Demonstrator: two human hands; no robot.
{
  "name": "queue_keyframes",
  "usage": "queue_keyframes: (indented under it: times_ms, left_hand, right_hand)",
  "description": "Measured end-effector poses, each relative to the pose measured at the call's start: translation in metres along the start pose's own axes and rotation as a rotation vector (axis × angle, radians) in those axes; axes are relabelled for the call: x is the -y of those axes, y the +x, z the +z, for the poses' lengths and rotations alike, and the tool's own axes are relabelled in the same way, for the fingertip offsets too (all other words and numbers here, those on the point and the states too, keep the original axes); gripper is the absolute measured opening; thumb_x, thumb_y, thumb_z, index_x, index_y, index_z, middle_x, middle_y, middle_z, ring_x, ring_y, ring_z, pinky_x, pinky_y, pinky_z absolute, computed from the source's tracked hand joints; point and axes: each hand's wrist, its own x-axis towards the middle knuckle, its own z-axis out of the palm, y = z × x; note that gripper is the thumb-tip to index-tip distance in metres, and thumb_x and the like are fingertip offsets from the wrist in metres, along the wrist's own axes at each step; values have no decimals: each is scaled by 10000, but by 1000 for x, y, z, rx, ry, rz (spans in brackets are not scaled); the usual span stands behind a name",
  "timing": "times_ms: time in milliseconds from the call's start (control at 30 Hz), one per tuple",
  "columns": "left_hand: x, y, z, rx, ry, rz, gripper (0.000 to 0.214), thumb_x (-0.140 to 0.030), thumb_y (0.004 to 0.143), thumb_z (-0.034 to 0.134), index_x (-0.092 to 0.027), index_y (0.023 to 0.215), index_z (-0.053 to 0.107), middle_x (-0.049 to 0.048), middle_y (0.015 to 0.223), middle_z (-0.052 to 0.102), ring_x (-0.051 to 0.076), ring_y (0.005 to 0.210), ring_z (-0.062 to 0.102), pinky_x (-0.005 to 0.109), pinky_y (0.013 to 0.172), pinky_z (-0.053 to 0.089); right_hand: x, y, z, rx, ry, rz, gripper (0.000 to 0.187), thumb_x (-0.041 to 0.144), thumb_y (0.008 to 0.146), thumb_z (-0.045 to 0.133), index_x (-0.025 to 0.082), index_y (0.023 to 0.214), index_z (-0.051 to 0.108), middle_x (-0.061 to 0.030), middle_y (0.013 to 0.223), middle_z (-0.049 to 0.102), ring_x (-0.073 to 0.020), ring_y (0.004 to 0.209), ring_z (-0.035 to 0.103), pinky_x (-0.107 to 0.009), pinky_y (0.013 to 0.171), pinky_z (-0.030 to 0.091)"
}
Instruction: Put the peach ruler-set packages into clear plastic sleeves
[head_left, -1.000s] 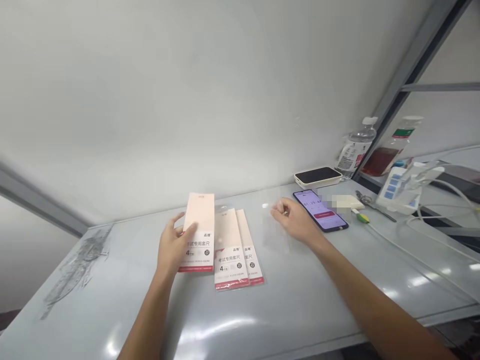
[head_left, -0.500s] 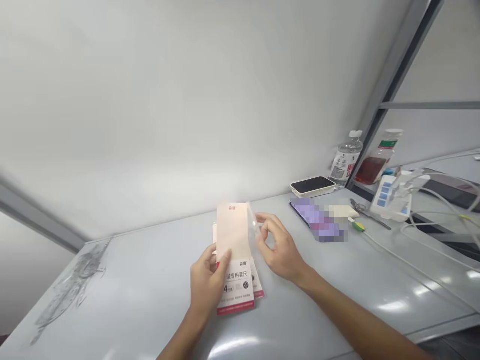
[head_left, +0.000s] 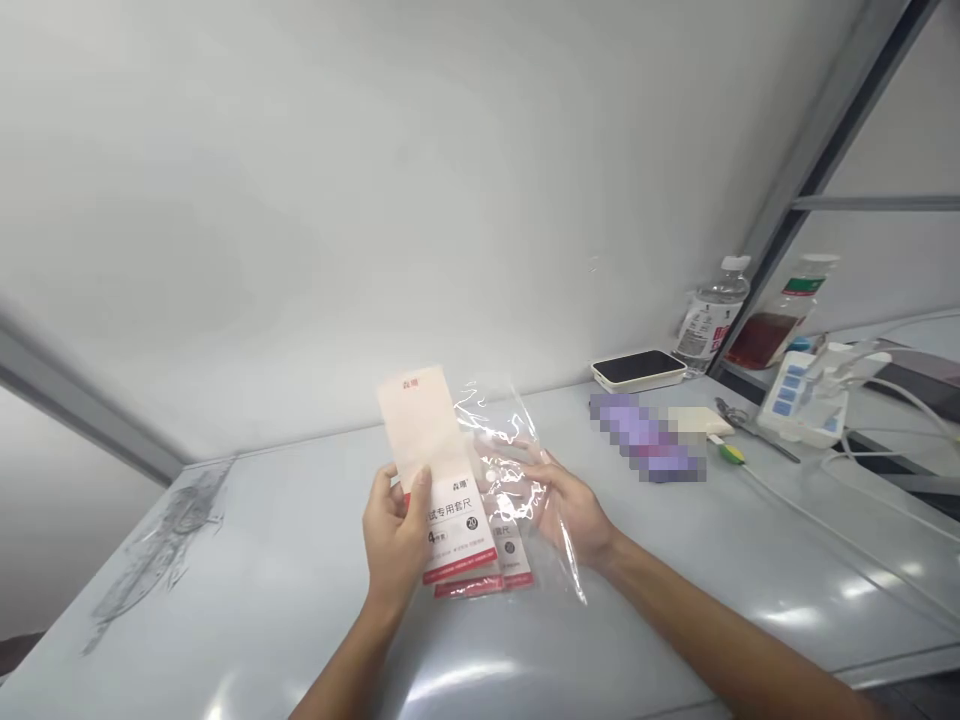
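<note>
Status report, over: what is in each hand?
Left hand grips pink ruler packet. Right hand holds clear plastic bag. Two more packets lie below on table.

Ruler packet [head_left: 424, 440], clear bag [head_left: 504, 450], apparently touching

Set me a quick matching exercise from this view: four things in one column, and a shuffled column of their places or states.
Things:
1. left hand
2. right hand
3. white device with a black top
4. white power strip

Places or states:
A. has blue switches along it
B. sits at the table's back edge
C. holds a clear plastic bag
D. holds a pink-and-white ruler-set packet

Pairs: 1-D, 2-C, 3-B, 4-A
</note>
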Motion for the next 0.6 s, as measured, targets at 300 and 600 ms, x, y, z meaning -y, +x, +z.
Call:
queue_keyframes:
  times_ms: [300,600]
  left_hand:
    - [-3,-2,0,-153,-35,10,415,-395,742,579,-206,1078,426,13,697,660,139,513,611,219,437,480]
    - [1,4,-4,-274,-49,55,503,-394,751,569,-202,1160,348,43,793,665,150,615,636,238,520,513]
  right_hand:
    - [-11,-1,4,-10,114,52,510,308,848,365,370,1339,239,-36,1301,471,-222,1048,551,-457,915,370]
    - [-12,-3,7,45,166,77,505,328,867,309,355,1360,205,-33,1262,507,-225,1084,530,-461,946,341]
